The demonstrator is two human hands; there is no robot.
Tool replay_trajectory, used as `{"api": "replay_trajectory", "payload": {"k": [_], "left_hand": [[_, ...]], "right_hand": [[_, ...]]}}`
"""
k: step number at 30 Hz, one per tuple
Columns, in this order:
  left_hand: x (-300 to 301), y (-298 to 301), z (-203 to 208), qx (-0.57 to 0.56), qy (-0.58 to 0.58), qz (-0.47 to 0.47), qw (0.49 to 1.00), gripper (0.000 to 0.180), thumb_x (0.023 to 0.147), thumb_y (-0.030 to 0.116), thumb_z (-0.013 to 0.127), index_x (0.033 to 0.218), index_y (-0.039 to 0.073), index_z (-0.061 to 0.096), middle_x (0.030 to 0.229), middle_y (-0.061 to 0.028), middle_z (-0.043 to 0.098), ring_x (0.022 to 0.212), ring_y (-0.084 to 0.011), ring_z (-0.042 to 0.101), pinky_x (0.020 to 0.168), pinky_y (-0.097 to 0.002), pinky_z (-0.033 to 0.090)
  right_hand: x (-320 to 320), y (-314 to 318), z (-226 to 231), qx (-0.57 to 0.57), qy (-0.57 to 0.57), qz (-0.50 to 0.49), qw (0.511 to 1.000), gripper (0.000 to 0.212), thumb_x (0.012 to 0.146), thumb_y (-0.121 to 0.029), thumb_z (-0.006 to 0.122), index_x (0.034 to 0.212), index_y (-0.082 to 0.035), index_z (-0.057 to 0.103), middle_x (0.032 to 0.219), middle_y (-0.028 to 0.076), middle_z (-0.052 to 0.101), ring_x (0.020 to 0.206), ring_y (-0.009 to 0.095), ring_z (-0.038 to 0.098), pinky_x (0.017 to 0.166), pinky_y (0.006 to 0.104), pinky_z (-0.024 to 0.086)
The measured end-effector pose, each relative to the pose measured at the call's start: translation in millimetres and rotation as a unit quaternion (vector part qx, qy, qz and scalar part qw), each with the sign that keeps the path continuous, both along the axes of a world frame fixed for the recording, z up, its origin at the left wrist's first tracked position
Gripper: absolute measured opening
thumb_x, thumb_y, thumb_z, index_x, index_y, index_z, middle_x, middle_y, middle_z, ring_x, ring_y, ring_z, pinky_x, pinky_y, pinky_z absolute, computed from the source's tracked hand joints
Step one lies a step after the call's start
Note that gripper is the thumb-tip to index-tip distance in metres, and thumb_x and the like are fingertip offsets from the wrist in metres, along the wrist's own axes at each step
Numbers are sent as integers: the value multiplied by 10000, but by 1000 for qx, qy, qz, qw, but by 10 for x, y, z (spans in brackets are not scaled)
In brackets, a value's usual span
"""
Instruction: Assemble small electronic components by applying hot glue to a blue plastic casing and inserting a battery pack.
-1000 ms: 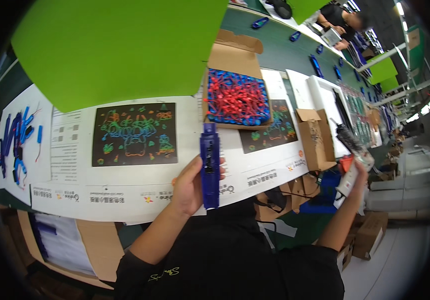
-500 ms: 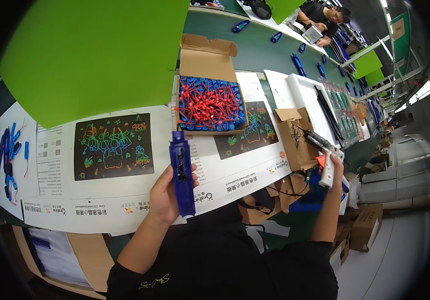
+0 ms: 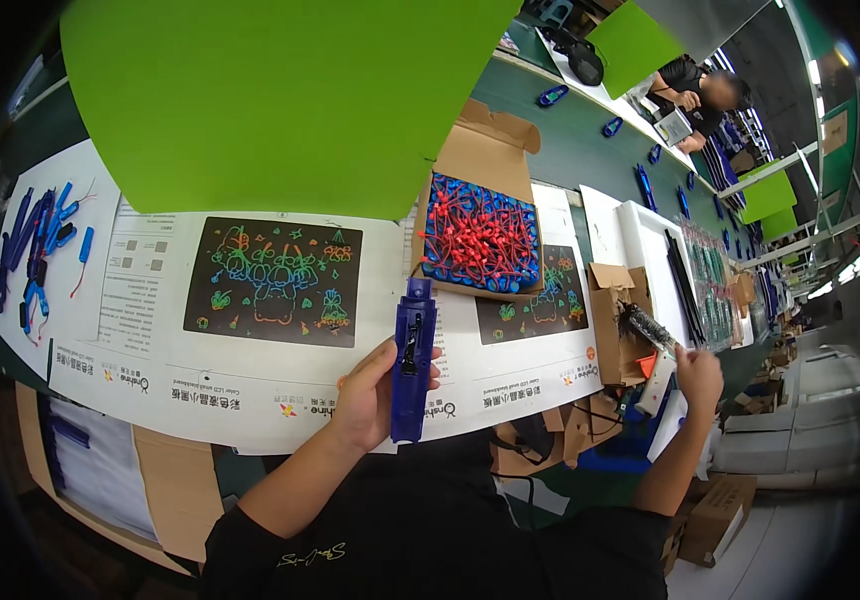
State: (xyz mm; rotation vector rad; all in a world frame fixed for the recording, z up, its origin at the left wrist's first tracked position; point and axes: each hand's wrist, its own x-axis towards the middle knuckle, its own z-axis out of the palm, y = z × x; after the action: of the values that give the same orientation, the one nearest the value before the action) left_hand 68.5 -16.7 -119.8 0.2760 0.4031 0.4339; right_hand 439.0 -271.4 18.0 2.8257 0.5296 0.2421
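A long blue plastic housing (image 3: 412,385) stands upright in my left hand (image 3: 368,395). My thumb lies along its left edge and fingertips show at its right; black parts sit in its upper recess. At the right, a white hot glue gun (image 3: 658,385) with an orange trigger has its dark, stained nozzle end over a small open cardboard box (image 3: 610,325). My right hand (image 3: 700,378) is closed at the rear end of the glue gun, off its handle; the fingertips are partly hidden. Beyond the housing stands an open carton (image 3: 540,235) of blue cells with red leads (image 3: 480,232).
Blue housings and wired cells (image 3: 40,250) lie at the far left. A green panel (image 3: 270,100) rises behind the printed sheets (image 3: 150,385). At the right are a white foam tray (image 3: 650,235) and black strips (image 3: 685,285). Across the green belt (image 3: 590,165) sits another person (image 3: 695,95).
My right hand has moved from the glue gun's handle to its rear end, and the gun's nozzle is now lower over the small box. My left hand still holds the housing. The view has shifted.
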Motion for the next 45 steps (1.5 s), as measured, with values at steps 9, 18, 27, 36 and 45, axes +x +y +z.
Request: {"api": "replay_trajectory", "payload": {"k": [9,18,27,36,45], "left_hand": [[-734,247,436,79,-157,213,961,557,910,302,475,1377,57,296,1025,-127,504,837,-222,521,739,-330,450],[-2019,622,794,306,-122,433,839,531,936,118,448,1390,-37,221,1133,-148,425,934,-190,429,824,-305,409],[-60,91,474,76,62,-15,995,374,951,265,445,1231,18,433,1075,-120,573,862,-161,583,706,-295,517],[212,-30,487,91,87,-51,991,488,854,132,643,1272,53,404,877,-29,564,683,-82,552,571,-242,464],[199,-41,437,124,98,-72,985,429,824,202,699,1151,65,457,804,-13,561,641,-62,536,513,-217,450]], "right_hand": [[-981,1990,-353,140,225,371,890,188,764,-187,692,914,-76,671,844,81,624,735,250,601,683,340,475],[-924,1885,-371,251,251,329,875,152,756,-129,703,888,-59,673,834,87,635,695,201,617,657,309,484],[-1956,1671,-22,356,152,599,701,292,660,88,690,917,-19,602,939,106,673,813,234,665,705,306,525],[-2133,1533,-477,346,176,630,673,304,660,87,687,895,-15,523,930,131,663,689,240,630,596,317,511],[-2097,1528,-615,360,187,649,643,296,672,113,659,920,2,542,891,135,642,751,267,622,651,323,510]]}}
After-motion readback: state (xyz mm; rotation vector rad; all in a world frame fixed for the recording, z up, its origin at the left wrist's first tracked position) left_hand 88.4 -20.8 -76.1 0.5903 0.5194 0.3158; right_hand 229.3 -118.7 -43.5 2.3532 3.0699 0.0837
